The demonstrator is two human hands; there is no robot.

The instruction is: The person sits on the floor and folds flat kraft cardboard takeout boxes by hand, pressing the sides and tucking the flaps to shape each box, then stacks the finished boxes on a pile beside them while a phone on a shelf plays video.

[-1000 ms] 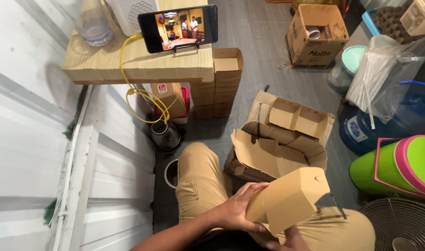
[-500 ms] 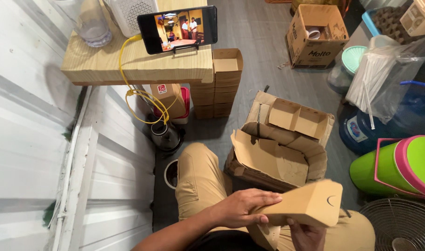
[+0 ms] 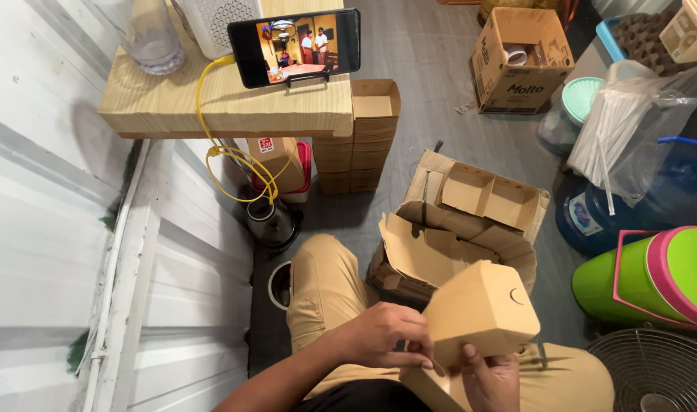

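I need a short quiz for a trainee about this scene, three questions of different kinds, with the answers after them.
1. True or false: both hands touch the brown cardboard box over the lap.
2. Where does the stack of folded boxes stand?
A. on the wooden shelf
B. on the floor beside the wooden shelf
C. inside the green container
3. Fill in: the phone on the shelf has a ______ cable hanging from it.

Key
1. True: the left hand grips its edge, the right hand supports it from below.
2. B
3. yellow
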